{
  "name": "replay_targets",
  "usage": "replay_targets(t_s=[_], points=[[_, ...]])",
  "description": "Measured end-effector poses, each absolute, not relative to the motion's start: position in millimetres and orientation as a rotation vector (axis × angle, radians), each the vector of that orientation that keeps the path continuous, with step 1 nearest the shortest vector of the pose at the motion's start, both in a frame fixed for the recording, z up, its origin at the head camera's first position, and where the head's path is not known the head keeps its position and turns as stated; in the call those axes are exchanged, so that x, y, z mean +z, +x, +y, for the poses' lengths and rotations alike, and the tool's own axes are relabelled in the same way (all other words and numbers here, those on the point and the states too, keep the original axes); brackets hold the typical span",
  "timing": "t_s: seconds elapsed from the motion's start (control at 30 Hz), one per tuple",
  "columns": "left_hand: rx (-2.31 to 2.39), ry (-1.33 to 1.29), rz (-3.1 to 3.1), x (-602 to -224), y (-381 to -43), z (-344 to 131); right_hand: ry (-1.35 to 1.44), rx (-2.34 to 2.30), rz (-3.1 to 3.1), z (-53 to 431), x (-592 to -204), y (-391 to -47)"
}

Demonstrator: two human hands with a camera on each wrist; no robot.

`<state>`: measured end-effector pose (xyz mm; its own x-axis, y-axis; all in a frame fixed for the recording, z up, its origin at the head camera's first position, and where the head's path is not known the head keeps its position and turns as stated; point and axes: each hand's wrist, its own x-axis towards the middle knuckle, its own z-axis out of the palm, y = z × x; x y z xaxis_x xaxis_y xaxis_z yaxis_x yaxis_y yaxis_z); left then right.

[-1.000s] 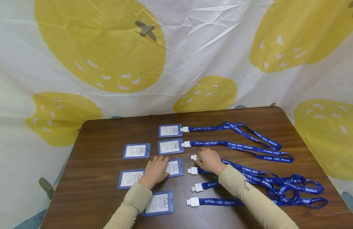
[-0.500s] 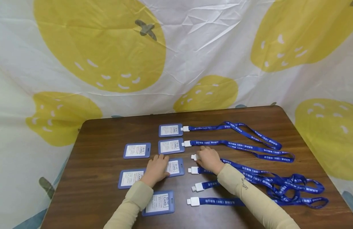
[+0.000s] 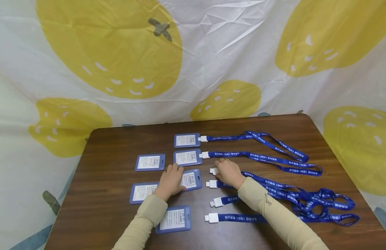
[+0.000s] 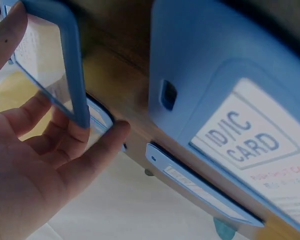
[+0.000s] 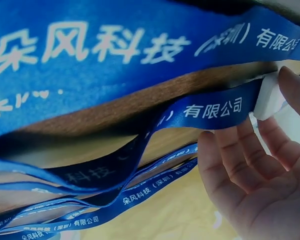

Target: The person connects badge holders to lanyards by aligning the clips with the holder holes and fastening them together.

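Note:
My left hand (image 3: 169,181) grips a blue ID card holder (image 3: 191,180) by its long edges, thumb on the near side and fingers on the far side. In the left wrist view this card holder (image 4: 75,65) stands tilted between thumb and fingers. Across a short gap, my right hand (image 3: 229,172) pinches the white clip (image 3: 213,171) of a blue lanyard, whose printed strap (image 5: 210,112) trails away in the right wrist view. The clip's tip points toward the held card holder's slotted end. My right fingers cover part of the clip.
Two card holders (image 3: 187,140) joined to lanyards lie at the back. Loose card holders (image 3: 150,162) lie left and near the front. Several lanyards with white clips (image 3: 213,218) lie on the right, their straps (image 3: 308,201) overlapping on the wooden table (image 3: 102,166).
The card holder under my left hand has tilted slightly, its right end turned a little toward the back. My right hand has stayed at the clip with barely any movement.

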<state>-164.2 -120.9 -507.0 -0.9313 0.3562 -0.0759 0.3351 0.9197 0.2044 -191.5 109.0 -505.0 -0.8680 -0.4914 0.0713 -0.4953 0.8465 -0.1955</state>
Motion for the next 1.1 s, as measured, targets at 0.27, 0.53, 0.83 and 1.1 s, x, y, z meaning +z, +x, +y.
replay_targets(t_s=[0.27, 0.53, 0.83, 1.1], points=[[0.370, 0.571, 2.968, -506.2, -163.9, -122.4, 0.782, 0.388, -3.063, 108.5, -502.7, -192.3], [0.582, 0.679, 2.987, -503.3, -163.8, -127.7, 0.789, 0.591, -3.094, 115.0, -499.7, -192.1], [1.015, 0.692, 2.830, -502.1, -165.7, -134.2, 0.812, 0.809, -3.106, 126.1, -497.0, -194.1], [1.149, 0.684, 2.762, -504.3, -167.2, -138.2, 0.904, 0.934, -3.057, 131.1, -491.2, -193.5]])
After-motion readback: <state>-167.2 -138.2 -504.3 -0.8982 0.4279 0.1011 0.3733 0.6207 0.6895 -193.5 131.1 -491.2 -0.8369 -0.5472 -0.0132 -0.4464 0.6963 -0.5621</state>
